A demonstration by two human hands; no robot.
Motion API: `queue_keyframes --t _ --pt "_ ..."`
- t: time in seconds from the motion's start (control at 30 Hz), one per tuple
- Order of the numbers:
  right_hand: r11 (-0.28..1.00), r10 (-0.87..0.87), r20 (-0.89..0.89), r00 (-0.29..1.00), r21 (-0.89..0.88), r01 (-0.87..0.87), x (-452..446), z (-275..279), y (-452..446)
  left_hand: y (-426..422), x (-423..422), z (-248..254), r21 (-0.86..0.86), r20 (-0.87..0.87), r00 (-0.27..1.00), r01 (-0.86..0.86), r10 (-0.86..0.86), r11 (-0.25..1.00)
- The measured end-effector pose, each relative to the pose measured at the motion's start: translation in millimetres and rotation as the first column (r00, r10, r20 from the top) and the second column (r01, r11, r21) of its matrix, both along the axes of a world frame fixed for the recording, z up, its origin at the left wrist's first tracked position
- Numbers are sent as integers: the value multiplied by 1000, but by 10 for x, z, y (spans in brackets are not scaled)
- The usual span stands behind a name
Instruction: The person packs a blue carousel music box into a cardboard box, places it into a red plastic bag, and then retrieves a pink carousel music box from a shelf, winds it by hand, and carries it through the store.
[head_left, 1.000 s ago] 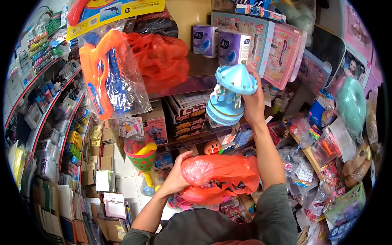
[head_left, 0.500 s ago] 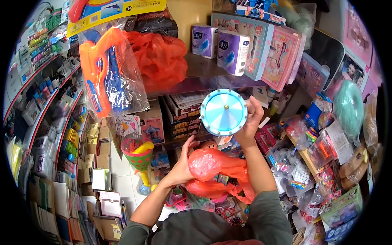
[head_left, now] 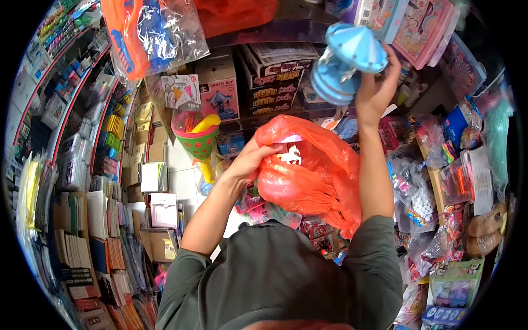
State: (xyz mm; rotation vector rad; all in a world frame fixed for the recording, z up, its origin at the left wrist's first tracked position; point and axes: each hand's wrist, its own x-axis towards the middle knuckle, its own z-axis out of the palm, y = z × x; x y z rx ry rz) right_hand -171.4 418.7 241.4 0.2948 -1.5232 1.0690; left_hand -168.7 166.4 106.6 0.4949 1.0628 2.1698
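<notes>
The right hand (head_left: 377, 93) holds the blue toy carousel (head_left: 338, 80) from its right side, with the fingers bent near the roof; I cannot tell how every fingertip presses. The left hand (head_left: 247, 159) pinches the side of the red plastic bag (head_left: 308, 190), its thumb lying at the opening, its other fingers partly hidden.

The carousel is in the air, above the bag and in front of the shelf (head_left: 286, 31). It is tilted: the long axis runs diagonally, the roof pointing to the upper right and the round base to the lower left.

I count one blue carousel and one bag in the hands. Inside the bag, one white horse figure (head_left: 291, 154) is visible, below a pale purple part (head_left: 287, 139). Behind, there are one pink "MUSIC BOX" carton (head_left: 220, 99) and one green cone with red dots (head_left: 198, 144).
</notes>
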Motion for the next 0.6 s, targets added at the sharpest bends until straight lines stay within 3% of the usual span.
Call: queue_keyframes --t 0.1,0.3,0.43,0.5,0.53,0.6 --pt "997 52 -38 998 -52 -54 -52 141 0 -65 0 -10 53 100 993 50 -55 997" --pt "989 123 -196 973 -62 -138 -378 601 25 -154 36 -129 24 126 992 -5 2 1000" --pt "996 43 -310 950 -63 -66 -574 1182 60 -295 49 -437 52 218 976 -31 19 998" --pt "983 -181 -294 939 -59 171 -692 1445 58 -390 -28 -717 90 256 966 19 -42 996" --pt "977 -207 -336 919 -16 214 -820 1561 55 -401 19 -621 76 256 966 12 -31 997" --pt "958 -251 -256 934 70 276 -996 1675 -34 -409 57 -592 73 293 956 12 -33 997"
